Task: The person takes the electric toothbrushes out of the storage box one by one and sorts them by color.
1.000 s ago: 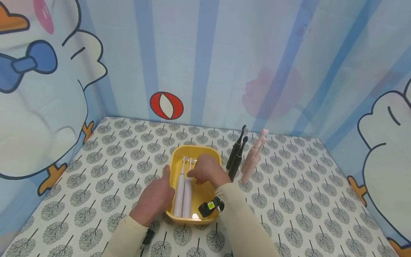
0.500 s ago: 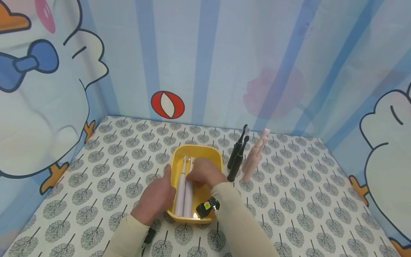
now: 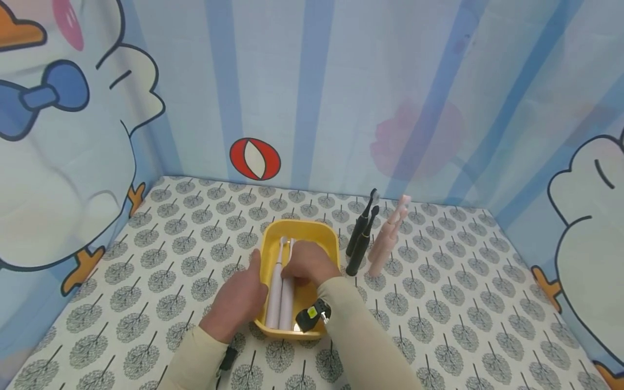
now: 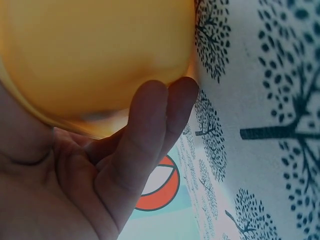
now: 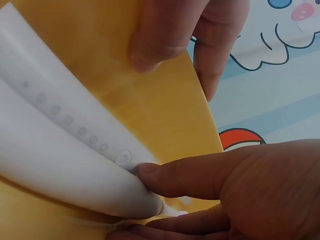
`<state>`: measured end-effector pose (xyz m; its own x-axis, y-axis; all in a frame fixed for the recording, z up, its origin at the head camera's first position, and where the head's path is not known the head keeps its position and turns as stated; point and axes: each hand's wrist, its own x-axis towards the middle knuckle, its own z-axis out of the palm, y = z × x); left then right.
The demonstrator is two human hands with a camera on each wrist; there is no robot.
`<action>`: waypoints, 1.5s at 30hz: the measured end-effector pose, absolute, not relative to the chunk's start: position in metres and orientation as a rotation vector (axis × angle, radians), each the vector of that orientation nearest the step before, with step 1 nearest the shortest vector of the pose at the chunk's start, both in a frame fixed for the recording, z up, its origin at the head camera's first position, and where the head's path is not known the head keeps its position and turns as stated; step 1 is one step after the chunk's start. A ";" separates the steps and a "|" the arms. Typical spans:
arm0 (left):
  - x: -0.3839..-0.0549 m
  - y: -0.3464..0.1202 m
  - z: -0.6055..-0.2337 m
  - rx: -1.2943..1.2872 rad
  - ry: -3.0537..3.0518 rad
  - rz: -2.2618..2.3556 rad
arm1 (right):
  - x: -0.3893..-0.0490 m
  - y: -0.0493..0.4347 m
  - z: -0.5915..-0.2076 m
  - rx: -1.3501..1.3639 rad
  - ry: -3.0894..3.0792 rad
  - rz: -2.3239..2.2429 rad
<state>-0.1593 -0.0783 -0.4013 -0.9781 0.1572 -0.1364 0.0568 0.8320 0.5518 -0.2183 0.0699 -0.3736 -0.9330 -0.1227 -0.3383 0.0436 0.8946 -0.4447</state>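
Observation:
Two pale lilac-white electric toothbrushes lie side by side in a yellow tub [image 3: 317, 230], heads toward the far end. My right hand [image 3: 312, 262] reaches into the tub and pinches the right toothbrush [image 3: 286, 303] near the top of its handle. In the right wrist view its thumb [image 5: 175, 180] sits between both handles, with fingers on the other side. The left toothbrush [image 3: 275, 298], with a row of marks and a button, lies against it. My left hand [image 3: 239, 300] grips the tub's left wall, its thumb inside and fingers [image 4: 147, 120] against the outside.
Two black electric toothbrushes [image 3: 359, 252] stand upright right of the tub. Beside them stand two pink electric toothbrushes [image 3: 383, 252]. The cloth [image 3: 439, 325] has a tree print, and a cartoon-printed curtain [image 3: 341, 81] rises behind and at both sides.
My right hand has shifted slightly down and left along the right toothbrush, its fingers closing in round the handle. The left hand keeps its hold on the tub.

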 end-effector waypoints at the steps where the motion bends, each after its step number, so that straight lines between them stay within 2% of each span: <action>1: -0.159 -0.078 -0.401 0.169 2.839 0.845 | -0.218 0.070 -0.374 -0.059 2.697 -0.645; 33: -0.160 -0.077 -0.403 0.156 2.849 0.855 | -0.224 0.071 -0.378 -0.129 2.729 -0.536; 45: -0.159 -0.078 -0.402 0.148 2.837 0.873 | -0.224 0.082 -0.373 -0.122 2.701 -0.645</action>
<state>-0.1588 -0.0784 -0.4018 -0.9807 0.1443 -0.1323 0.0450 0.8238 0.5651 -0.2236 0.0820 -0.3731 -0.9314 -0.1650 -0.3244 -0.0006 0.8921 -0.4519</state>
